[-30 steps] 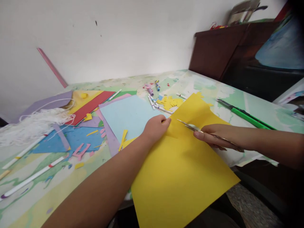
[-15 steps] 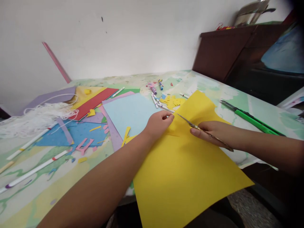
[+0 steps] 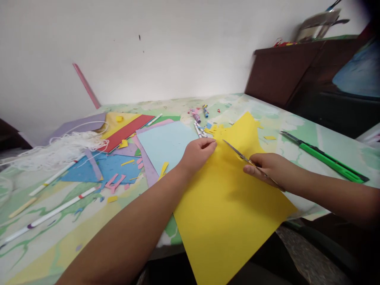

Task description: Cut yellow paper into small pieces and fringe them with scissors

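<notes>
A large yellow sheet of paper or thin foam slopes from the table down over its front edge. My left hand pinches this sheet at its left side, thumb against fingers. Scissors are gripped in my right hand, over the right part of the sheet. Their tip points up and left, a short gap from my left fingertips. The blades look closed or nearly so. Small yellow scraps lie just beyond the sheet.
A green utility knife lies at the right. On the left are light-blue sheets, a red strip, white string, white rods and pink scraps. A dark cabinet stands behind, against the wall.
The yellow sheet has turned and its right corner has shifted left. My right hand with the scissors has moved slightly. The whole view has shifted a little.
</notes>
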Demonstrator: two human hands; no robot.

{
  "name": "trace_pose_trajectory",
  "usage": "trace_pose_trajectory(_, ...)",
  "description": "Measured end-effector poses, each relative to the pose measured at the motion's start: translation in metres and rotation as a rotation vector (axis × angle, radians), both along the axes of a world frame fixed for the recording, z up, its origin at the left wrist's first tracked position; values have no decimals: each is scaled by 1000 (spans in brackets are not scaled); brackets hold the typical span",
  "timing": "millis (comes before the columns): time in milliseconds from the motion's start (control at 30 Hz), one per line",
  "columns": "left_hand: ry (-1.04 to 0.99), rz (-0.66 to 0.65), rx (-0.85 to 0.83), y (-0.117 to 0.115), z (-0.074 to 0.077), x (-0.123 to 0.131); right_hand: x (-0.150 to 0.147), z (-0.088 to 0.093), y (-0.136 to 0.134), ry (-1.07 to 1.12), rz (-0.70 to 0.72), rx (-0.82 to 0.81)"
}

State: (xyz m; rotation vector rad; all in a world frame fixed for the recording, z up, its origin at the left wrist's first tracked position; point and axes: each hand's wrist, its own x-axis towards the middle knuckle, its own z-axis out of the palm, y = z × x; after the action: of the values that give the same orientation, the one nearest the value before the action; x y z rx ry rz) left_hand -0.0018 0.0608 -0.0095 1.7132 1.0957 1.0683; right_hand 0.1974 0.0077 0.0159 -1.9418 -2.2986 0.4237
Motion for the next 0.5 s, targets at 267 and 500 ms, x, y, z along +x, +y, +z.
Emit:
trace_pose_trajectory(267,18,21,4,-1,0,1,6,-11,0,88,-5,-4)
trace_pose_trajectory(500,32,51,9,-2,1,1,11,-16,6,91,13,24)
